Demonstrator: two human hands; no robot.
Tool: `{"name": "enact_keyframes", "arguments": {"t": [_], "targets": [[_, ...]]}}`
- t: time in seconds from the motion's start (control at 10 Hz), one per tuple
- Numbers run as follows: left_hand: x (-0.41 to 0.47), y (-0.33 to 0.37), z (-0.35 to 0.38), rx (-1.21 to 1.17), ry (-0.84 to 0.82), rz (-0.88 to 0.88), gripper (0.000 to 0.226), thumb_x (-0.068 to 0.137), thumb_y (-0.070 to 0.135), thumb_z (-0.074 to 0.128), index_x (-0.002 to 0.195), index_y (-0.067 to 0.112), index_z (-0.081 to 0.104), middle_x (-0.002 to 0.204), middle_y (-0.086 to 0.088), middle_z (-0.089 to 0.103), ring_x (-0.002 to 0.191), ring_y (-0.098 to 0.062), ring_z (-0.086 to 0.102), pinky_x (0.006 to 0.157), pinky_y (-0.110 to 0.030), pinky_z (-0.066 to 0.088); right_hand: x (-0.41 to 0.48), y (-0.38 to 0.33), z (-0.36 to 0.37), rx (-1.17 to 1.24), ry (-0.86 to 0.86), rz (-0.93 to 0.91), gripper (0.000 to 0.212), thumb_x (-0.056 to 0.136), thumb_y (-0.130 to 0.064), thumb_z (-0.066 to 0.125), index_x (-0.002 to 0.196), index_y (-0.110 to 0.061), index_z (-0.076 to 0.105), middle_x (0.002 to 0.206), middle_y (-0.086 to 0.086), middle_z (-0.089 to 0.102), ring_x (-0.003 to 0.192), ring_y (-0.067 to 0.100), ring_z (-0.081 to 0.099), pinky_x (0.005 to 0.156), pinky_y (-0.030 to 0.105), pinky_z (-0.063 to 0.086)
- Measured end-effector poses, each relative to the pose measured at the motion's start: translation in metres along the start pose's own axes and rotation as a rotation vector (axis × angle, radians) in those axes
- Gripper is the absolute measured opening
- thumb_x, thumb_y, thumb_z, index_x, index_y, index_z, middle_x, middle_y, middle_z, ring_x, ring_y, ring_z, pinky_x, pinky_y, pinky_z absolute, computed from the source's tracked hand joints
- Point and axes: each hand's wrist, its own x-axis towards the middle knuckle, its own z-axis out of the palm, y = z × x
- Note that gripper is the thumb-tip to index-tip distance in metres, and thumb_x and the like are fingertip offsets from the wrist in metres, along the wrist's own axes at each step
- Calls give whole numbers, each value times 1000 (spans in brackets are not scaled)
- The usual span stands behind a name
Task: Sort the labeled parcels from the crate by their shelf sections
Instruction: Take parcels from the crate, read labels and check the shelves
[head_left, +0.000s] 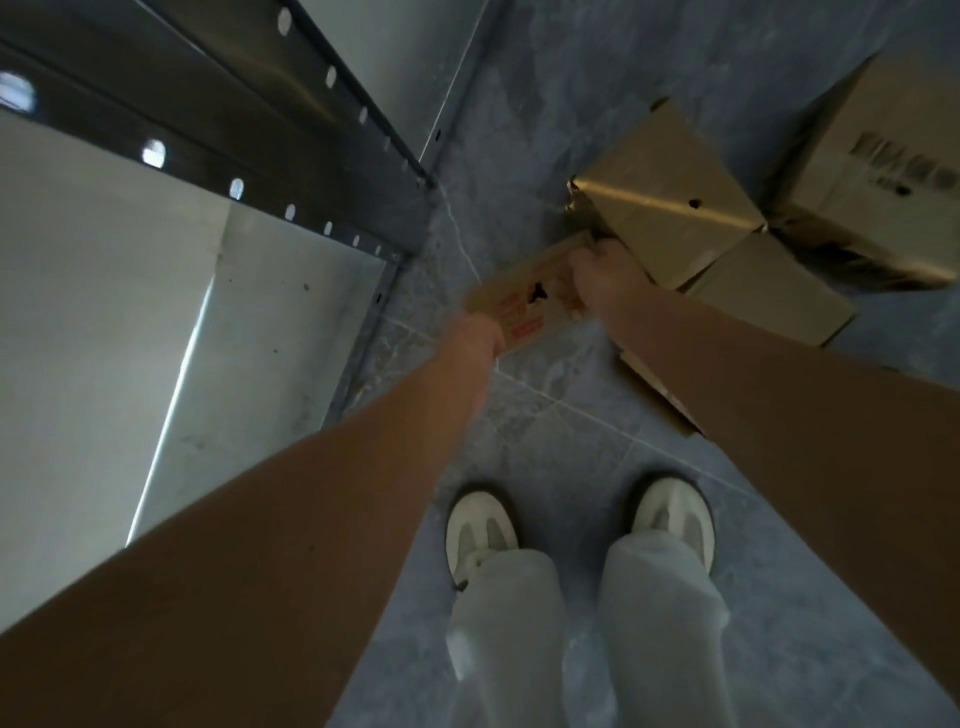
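The person is standing on the grey tiled floor (571, 441), holding a flat cardboard parcel (524, 301) with red markings out over the tiles. The left hand (475, 332) is gripping its near end and the right hand (597, 275) its far end. A grey metal shelf (311, 171) is standing just to the left, and cardboard boxes (660, 192) are lying on the floor beside the right hand.

Grey-blue marbled floor (566, 447) tiles with pale grout lines fill the lower and right parts of the view. Two pale shoes stand on them, apart: the left shoe (480, 535) and the right shoe (672, 517), toes pointing up the frame. Loose light-grey trousers (660, 629) cover their heels. A pale wall (405, 52) rises at the top
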Motion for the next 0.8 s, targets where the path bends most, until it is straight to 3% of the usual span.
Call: {"name": "enact_keyframes", "arguments": {"t": [0.1, 0.2, 0.3, 0.4, 0.5, 0.6, 0.7, 0.8], "targets": [[-41, 10, -4, 18, 52, 59, 34, 87, -6, 44, 117, 1, 59, 104, -8, 56, 97, -19, 49, 84, -25, 40, -43, -7, -26, 3, 15, -5, 47, 106, -27, 29, 145, -2, 39, 148, 17, 43, 135, 32, 41, 111, 34, 31], [-95, 34, -7, 39, 24, 142, 31, 88, -3, 44, 111, 6, 62, 103, -6, 58, 103, -19, 53, 86, -26, 40, -93, -21, -65, 43, 17, -67, 42, 106, -19, 31, 137, 6, 44, 139, 22, 50, 128, 33, 47, 93, 16, 42], [-171, 78, -7, 35, 0, 236, 27, 83, 3, 52, 107, 9, 63, 89, -2, 57, 86, -8, 59, 75, -18, 45, -150, -52, -126, 49, 45, -80, 42, 106, -24, 31, 136, 2, 46, 135, 17, 52, 123, 29, 49, 84, 20, 37], [-248, 127, -7, -71, 48, 267, 20, 89, 9, 52, 103, 3, 64, 89, -11, 59, 86, -23, 58, 80, -35, 46, -206, -87, -189, 161, 23, -75, 42, 106, -23, 31, 138, 1, 45, 133, 11, 52, 113, 23, 51, 95, 29, 39], [-369, 193, -4, -79, 54, 344, 26, 95, 17, 48, 111, 5, 65, 112, -14, 66, 99, -23, 59, 93, -40, 50, -314, -144, -283, 260, 59, -172, 47, 104, -28, 37, 140, -1, 43, 141, 18, 50, 125, 33, 51, 107, 38, 42], [-456, 231, -19, -115, 54, 456, 33, 94, 24, 46, 111, 3, 66, 117, -16, 68, 97, -23, 61, 98, -41, 50, -391, -187, -351, 259, 105, -229, 50, 103, -36, 39, 133, 3, 49, 127, 22, 56, 123, 41, 52, 104, 53, 43], [-548, 263, -37, -172, 80, 624, 35, 95, 33, 52, 102, 4, 69, 112, -20, 69, 103, -32, 66, 99, -47, 51, -469, -244, -406, 181, 175, -434, 42, 103, -36, 42, 108, 2, 59, 117, 32, 61, 109, 45, 60, 97, 58, 47], [-624, 275, -74, -271, 158, 743, 25, 91, 35, 64, 79, 13, 69, 93, -14, 73, 92, -28, 70, 94, -46, 54, -541, -283, -427, 201, 201, -578, 21, 100, -27, 51, 92, -8, 56, 109, 26, 64, 104, 40, 63, 95, 56, 49]]}}
